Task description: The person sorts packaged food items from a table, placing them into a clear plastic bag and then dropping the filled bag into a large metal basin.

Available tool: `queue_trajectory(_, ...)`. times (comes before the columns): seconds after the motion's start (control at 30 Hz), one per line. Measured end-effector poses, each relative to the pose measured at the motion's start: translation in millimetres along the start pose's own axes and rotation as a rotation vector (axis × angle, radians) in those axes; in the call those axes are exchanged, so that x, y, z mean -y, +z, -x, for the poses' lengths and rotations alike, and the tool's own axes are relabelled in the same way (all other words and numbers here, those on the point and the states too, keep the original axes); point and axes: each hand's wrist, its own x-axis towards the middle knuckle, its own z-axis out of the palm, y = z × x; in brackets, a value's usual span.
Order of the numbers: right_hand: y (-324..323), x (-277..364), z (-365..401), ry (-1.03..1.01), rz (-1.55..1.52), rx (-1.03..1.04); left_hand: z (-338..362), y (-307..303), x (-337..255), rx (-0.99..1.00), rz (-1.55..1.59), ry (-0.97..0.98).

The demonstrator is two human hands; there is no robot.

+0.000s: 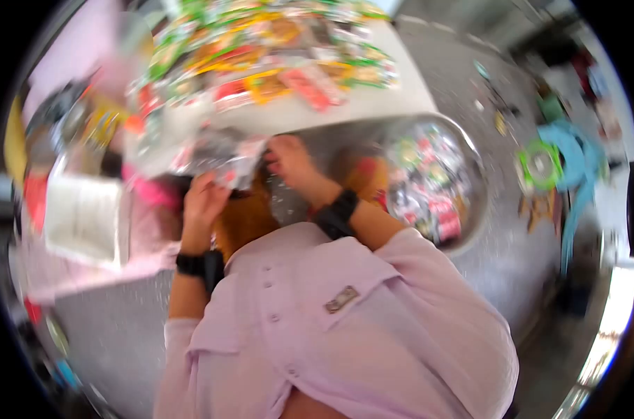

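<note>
One flat, clear plastic packet, dark in the middle with red and whitish patches [222, 150], lies between the left hand [206, 199] and the right hand [292, 162], in front of the wearer's chest. I record its long axis as running roughly left to right across the body, its right end slightly farther out. The right hand is at that right end, fingers bent inward; the left hand is at the near edge, below the middle, fingers pointing forward. Neither is clearly the nearer. Blur prevents me from confirming a closed pinch by either, so I cannot tell. Beyond the packet, I find a white surface [413, 77] bearing blurred green, orange and red packets [261, 49]. To the right, near the right forearm, an oval grey metal basin [331, 140] contains a heap of shiny, multicoloured packets [428, 164].
</note>
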Motion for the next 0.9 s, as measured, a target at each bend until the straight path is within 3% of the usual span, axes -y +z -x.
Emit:
queue_trajectory(0.1, -3.4, 4.2, 21.0, 0.317, -0.409, 0.272, 5.5, 18.2, 1.4, 0.006, -0.060, 0.002)
queue_trajectory(0.2, 9.9, 23.7, 46.2, 0.156, -0.519, 0.391, 10.9, 41.2, 14.3, 0.077, -0.223, 0.021)
queue_trajectory(0.33, 2.5, 20.6, 35.6, -0.030, -0.657, 0.284, 9.1, 57.9, 29.5, 0.119, -0.408, 0.040)
queue_trajectory(0.4, -5.5, 36.3, 48.4, -0.125, -0.601, 0.249, 6.8, 54.6, 35.6, 0.112, -0.492, 0.041)
queue_trajectory(0.53, -42.9, 53.2, 57.1, -0.399, -0.372, 0.198, 0.3, 36.3, 44.4, 0.248, -0.620, -0.179)
queue_trajectory(0.63, -89.0, 87.5, 84.7, -0.573, -0.287, 0.075, 1.0, 35.2, 46.1, 0.145, -0.758, -0.229)
queue_trajectory(0.7, -134.8, 110.0, 109.1, -0.625, -0.120, -0.171, -1.0, 27.1, 39.5, 0.063, -0.839, -0.196)
queue_trajectory(0.73, -147.4, 121.2, 126.4, -0.708, -0.268, -0.226, -2.0, 23.7, 35.6, 0.025, -0.849, -0.186)
queue_trajectory(0.8, -212.3, 123.0, 147.6, -0.702, -0.104, -0.537, -3.4, 16.5, 29.9, -0.043, -0.810, -0.176)
queue_trajectory(0.87, -253.5, 117.7, 176.3, -0.868, -0.268, -0.636, -4.5, 12.0, 23.4, -0.029, -0.766, -0.188)
queue_trajectory(0.9, -297.0, 102.6, 190.8, -0.789, -0.150, -0.712, -3.8, 11.9, 21.6, -0.023, -0.744, -0.192)
